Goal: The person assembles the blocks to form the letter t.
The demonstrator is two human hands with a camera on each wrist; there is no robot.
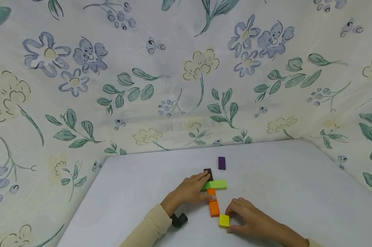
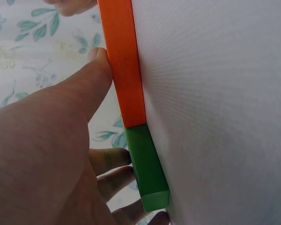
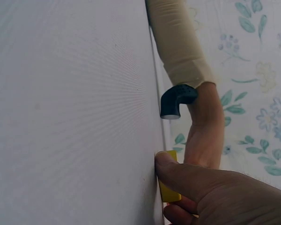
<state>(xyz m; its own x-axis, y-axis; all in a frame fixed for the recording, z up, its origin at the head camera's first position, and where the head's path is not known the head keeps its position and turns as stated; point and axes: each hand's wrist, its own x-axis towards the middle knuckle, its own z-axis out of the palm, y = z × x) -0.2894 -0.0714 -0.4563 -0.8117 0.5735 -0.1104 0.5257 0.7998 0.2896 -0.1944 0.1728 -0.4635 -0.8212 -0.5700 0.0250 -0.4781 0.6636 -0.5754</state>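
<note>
My left hand lies over a row of blocks, its fingers stretched to the dark brown block and the green block. Its thumb touches the orange block, which runs toward me from the green ones. A light green block extends rightward beside the darker green one, partly covered by the hand. Between thumb and fingers, my right hand pinches a yellow block close to the orange block's near end. In the right wrist view the thumb presses on the yellow block.
A purple block lies apart, beyond the brown one. The white table meets a floral-patterned cloth at the back and sides. A dark, bent tube-like piece shows by the left sleeve.
</note>
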